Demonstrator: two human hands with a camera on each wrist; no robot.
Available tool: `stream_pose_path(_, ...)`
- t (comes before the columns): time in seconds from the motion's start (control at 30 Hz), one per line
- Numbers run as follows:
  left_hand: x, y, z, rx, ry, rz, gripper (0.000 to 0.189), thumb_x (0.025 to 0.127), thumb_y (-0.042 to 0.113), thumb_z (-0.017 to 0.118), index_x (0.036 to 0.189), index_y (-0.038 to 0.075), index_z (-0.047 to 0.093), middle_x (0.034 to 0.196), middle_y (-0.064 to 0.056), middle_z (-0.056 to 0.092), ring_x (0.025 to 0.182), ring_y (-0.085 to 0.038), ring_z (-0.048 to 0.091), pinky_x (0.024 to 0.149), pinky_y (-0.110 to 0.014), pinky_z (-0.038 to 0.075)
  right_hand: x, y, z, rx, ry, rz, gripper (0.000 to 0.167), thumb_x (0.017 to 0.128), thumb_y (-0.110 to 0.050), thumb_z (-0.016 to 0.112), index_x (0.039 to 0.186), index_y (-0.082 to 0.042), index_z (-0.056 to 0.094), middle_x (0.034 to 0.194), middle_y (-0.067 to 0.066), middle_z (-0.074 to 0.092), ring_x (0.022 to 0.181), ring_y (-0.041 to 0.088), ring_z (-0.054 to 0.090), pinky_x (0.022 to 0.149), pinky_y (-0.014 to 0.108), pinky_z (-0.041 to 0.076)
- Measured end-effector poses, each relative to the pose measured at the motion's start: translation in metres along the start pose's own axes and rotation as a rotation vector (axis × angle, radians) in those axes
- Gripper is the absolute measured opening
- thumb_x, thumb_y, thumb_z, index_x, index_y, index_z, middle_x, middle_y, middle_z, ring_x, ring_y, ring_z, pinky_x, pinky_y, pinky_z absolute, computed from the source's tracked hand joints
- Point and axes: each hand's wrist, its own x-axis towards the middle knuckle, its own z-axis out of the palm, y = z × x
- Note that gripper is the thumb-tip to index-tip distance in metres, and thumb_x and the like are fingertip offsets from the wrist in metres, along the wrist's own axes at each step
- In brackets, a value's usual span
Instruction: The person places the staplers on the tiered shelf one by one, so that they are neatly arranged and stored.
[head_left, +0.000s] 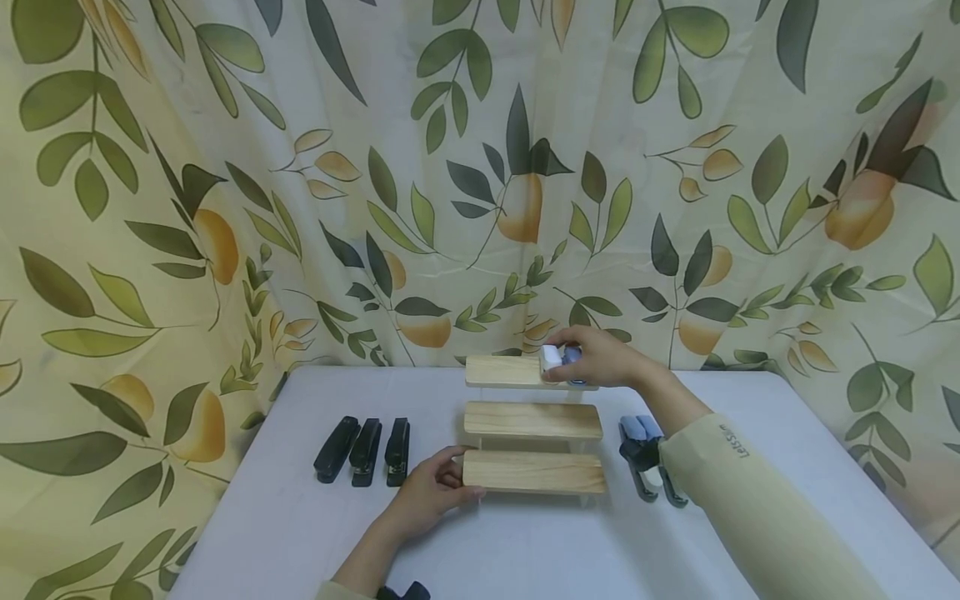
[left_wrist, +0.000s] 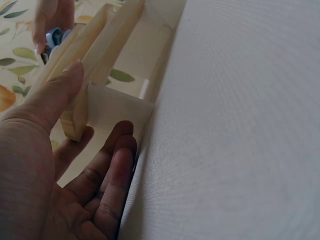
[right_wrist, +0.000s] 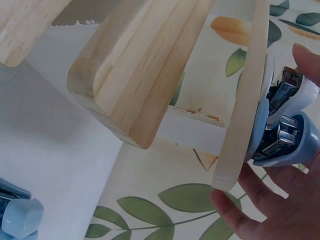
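Observation:
A three-tier display stand has pale wooden boards (head_left: 534, 472) on translucent supports (left_wrist: 117, 102). Its lowest board's left end is pinched by my left hand (head_left: 431, 492), thumb along the wood and the index finger behind it, other fingers loosely bent. At the top board (right_wrist: 242, 100), my right hand (head_left: 600, 358) grips a small white stapler (head_left: 551, 357) near the right end. Beside it, partly covered by that hand in the head view, is a small blue stapler (right_wrist: 287, 142). Both staplers stand against the top board in the right wrist view.
Three black staplers (head_left: 365, 452) lie in a row left of the stand. More staplers (head_left: 642, 429), blue, white and dark, lie to the right, partly hidden by the right sleeve (head_left: 750, 492). Behind the white-covered table (head_left: 300, 533) hangs a leaf-patterned curtain (head_left: 480, 275).

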Motion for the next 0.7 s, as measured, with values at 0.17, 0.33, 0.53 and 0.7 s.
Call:
stream_pose_path(0.17,-0.0003,0.0010,-0.0001,-0.002,-0.001,0.000,0.073,0.082,0.045,0.087,0.145,0.024,0.058,0.102,0.001,0.069,0.094,-0.018,0.061,0.083,-0.033,0.050,-0.0004,-0.0005,0.0006,0.002,0.002,0.000,0.059,0.086,-0.042,0.083,0.133,-0.010,0.066,0.121,0.009,0.067,0.104,0.025,0.058,0.085,0.037,0.050)
stream_pose_path(0.33,-0.0006,0.0015,-0.0002,-0.003,-0.003,-0.002,0.074,0.081,0.046,0.087,0.145,0.024,0.057,0.103,0.002,0.068,0.095,-0.018,0.061,0.083,-0.032,0.051,0.0001,-0.0005,0.0016,0.000,0.003,0.003,0.060,0.086,-0.043,0.083,0.133,-0.010,0.066,0.120,0.009,0.067,0.104,0.025,0.058,0.085,0.038,0.050)
stream_pose_path(0.53,-0.0006,0.0012,-0.0008,0.003,-0.005,0.006,0.073,0.082,0.045,0.086,0.146,0.023,0.057,0.103,0.002,0.069,0.095,-0.018,0.061,0.083,-0.032,0.051,0.0012,-0.0007,0.0019,-0.011,0.000,0.003,0.064,0.087,-0.044,0.082,0.137,-0.008,0.064,0.126,0.011,0.066,0.105,0.026,0.058,0.088,0.041,0.051)
stream_pose_path(0.7,-0.0006,0.0006,-0.0009,0.000,-0.012,0.008,0.072,0.082,0.046,0.086,0.145,0.024,0.057,0.103,0.002,0.069,0.095,-0.018,0.061,0.082,-0.032,0.050,0.0014,-0.0010,0.0023,-0.006,-0.006,-0.005,0.066,0.087,-0.043,0.082,0.139,-0.006,0.062,0.130,0.012,0.065,0.106,0.026,0.057,0.089,0.042,0.050)
